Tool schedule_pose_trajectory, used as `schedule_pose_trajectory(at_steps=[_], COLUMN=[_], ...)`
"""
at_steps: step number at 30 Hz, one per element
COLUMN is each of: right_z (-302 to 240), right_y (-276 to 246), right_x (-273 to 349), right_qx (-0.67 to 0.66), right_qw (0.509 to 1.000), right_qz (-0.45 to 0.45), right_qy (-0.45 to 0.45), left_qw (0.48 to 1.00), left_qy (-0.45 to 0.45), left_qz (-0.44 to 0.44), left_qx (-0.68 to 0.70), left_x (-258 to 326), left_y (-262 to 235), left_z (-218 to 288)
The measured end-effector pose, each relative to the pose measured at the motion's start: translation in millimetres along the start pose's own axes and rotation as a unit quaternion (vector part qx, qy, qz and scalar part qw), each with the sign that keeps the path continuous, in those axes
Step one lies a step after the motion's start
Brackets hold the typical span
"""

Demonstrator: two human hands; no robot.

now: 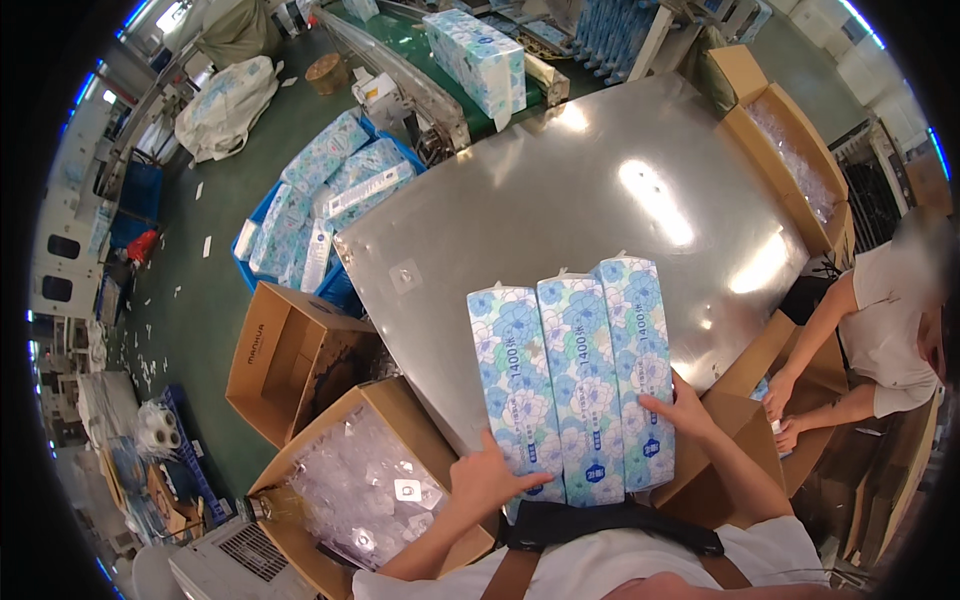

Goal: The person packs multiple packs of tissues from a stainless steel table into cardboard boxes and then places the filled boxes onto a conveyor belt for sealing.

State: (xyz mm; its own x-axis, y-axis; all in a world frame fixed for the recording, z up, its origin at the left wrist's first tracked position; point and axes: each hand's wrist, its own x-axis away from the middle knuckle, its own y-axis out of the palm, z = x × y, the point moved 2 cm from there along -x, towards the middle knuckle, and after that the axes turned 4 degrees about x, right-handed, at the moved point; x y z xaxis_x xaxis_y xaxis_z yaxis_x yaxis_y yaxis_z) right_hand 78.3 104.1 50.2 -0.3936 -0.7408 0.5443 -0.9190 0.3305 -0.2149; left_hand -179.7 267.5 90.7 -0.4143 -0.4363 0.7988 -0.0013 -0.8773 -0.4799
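Observation:
Three long blue flowered tissue packs stand side by side against my front, at the near edge of the metal table: a left pack [508, 370], a middle pack [580, 370] and a right pack [636, 350]. My left hand [492, 474] grips the row low on its left side, with the thumb reaching across the front. Higher up on the opposite side, my right hand [684, 408] clasps the right pack, its thumb on the printed face. Between them the two hands press the packs together. Some of my fingers are hidden behind the packs.
The shiny metal table [520, 200] spreads ahead. A larger flowered bundle [476, 62] sits on the green conveyor [405, 38]. Packs fill a blue bin [243, 262] at left. Cartons of clear plastic [370, 480] flank the table. At right, a co-worker's hands [784, 420] reach into a carton [735, 455].

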Motion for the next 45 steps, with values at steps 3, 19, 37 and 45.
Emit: schedule_pose_trajectory(at_steps=[3, 19, 37, 45], right_z=[-13.9, 8.9, -71.2, -46.3], right_y=[2.3, 10.5, -72.5, -138.4], right_x=[-17.6, -27.0, 102.3, 319.2], right_qx=[-0.103, -0.098, 0.105, 0.369], right_qw=[0.990, 0.993, 0.952, 0.793], right_qz=[0.002, -0.048, 0.014, 0.279], right_qy=[0.099, 0.045, -0.287, -0.397], left_qw=[0.997, 0.834, 0.808, 0.793], left_qy=[0.040, 0.161, 0.532, 0.601], left_qz=[0.018, -0.162, 0.046, 0.096], left_qx=[0.067, 0.503, 0.249, -0.035], left_x=[-21.8, -84.9, 25.8, 67.5], left_y=[-8.3, -3.2, -18.6, 136.4], left_z=[-15.6, -18.3, 33.5, 78.8])
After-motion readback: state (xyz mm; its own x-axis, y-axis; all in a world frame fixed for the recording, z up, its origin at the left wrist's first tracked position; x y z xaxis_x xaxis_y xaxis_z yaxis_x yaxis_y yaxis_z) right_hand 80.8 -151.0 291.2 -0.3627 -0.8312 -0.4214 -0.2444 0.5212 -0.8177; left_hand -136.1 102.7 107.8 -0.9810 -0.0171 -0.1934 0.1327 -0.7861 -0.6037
